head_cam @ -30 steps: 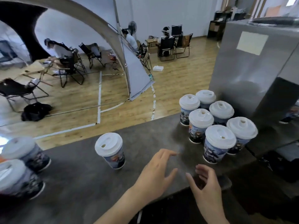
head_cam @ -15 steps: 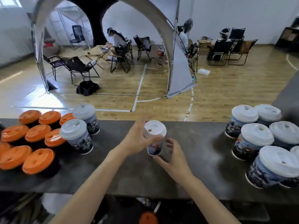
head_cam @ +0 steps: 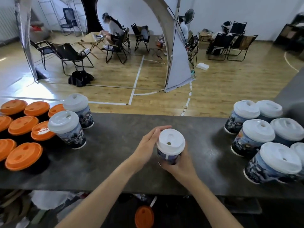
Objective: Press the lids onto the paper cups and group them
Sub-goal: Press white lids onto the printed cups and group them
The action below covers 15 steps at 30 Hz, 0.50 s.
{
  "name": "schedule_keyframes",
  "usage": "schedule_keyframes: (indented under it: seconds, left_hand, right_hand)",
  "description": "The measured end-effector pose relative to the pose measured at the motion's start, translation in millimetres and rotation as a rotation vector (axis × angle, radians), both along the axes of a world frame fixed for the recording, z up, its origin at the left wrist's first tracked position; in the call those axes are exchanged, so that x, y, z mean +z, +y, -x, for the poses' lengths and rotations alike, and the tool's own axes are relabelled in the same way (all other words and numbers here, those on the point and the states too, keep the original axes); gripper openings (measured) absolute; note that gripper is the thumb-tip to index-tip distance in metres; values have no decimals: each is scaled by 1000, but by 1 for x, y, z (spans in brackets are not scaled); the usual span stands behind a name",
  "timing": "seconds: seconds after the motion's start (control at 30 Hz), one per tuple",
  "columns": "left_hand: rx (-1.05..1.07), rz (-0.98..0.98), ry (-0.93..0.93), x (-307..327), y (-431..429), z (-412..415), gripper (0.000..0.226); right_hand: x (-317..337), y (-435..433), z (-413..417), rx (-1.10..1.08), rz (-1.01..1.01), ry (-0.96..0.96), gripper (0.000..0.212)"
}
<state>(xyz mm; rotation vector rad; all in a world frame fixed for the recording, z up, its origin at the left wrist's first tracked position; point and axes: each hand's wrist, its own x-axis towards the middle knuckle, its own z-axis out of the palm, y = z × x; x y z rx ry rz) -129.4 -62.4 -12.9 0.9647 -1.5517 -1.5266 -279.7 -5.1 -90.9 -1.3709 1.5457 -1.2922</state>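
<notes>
My right hand (head_cam: 179, 163) grips a printed paper cup (head_cam: 167, 156) from the near side, with its fingers curled round the lower body, over the middle of the dark counter (head_cam: 115, 145). That hand hides the cup's base, so I cannot tell whether the cup stands on the counter or is lifted. Its white lid (head_cam: 171, 142) sits on top with the sip hole facing up. My left hand (head_cam: 146, 145) lies against the left and far side of the lid, fingers together and nearly straight, touching the rim. My two hands are close, with only the cup between them.

To my left stand two more white-lidded cups (head_cam: 67, 129), one just behind the other. Just beside them, further left, is a cluster of orange-lidded cups (head_cam: 23, 125). I count eight, some cut off by the frame edge. To my right, well apart from the cup I hold, six lidded printed cups (head_cam: 256, 134) stand packed together, and the one at the far right is only partly in view. One loose orange lid (head_cam: 144, 216) lies below the counter's near edge. Beyond the counter is a wooden floor (head_cam: 213, 89) with folding chairs (head_cam: 70, 55) and three seated people (head_cam: 113, 30).
</notes>
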Motion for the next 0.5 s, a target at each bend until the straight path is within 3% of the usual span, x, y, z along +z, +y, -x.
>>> schedule_keyframes:
  seconds: [0.13,0.3,0.37,0.5]
  left_hand:
    - [191,95,150,-18,14,20,36]
    - [303,219,138,-29,22,27,36]
    - [306,138,124,-21,17,27,34]
    - [74,-96,84,-3,-5,24,35]
  right_hand:
    - [-9,3,-3,-2,55,-6,91]
    - [-14,2,0,-45,92,-75,95]
    - [-17,0,0,-47,87,-82,95]
    - [-20,1,-4,-44,52,-63,93]
